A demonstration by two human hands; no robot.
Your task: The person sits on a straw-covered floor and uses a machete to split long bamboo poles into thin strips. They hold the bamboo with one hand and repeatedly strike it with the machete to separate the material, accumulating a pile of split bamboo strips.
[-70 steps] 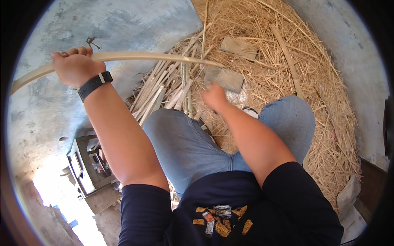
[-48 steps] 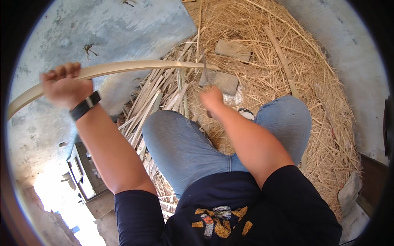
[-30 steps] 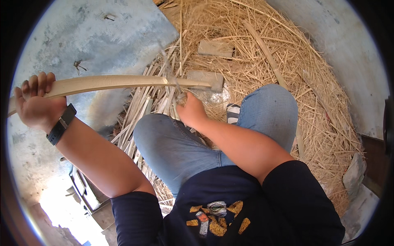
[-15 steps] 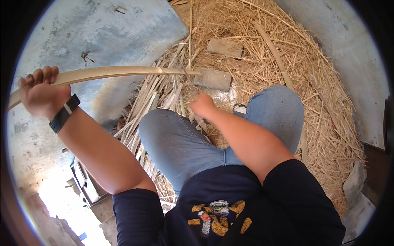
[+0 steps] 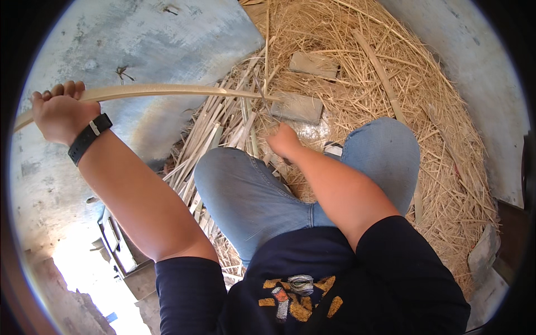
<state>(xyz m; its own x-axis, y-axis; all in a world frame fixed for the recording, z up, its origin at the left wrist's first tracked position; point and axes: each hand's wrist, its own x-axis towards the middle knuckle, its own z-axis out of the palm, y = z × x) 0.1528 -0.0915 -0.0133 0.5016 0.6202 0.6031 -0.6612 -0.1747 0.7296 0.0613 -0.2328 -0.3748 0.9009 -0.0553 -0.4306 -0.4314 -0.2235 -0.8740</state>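
Note:
My left hand (image 5: 62,114), raised at the far left, is wrapped round a long pale bamboo strip (image 5: 156,91). The strip bows slightly as it runs right, and its far end lies over a flat grey block (image 5: 301,108) in front of my knees. Near that end, my right hand (image 5: 283,140) is closed in a fist between my knees. A thin dark knife blade (image 5: 259,85) slants up from the fist and crosses the strip close to its tip. The knife's handle is hidden in my fingers.
Split bamboo strips (image 5: 215,120) lie in a pile left of my knees. Shavings (image 5: 441,167) cover the floor ahead and right, with a second flat block (image 5: 314,65) and a longer bamboo piece (image 5: 382,78) among them. Weathered walls (image 5: 162,44) stand on both sides.
My left hand has risen a little, lifting its end of the bamboo strip. The right hand stays near the strip's tip, and the whole view has shifted slightly.

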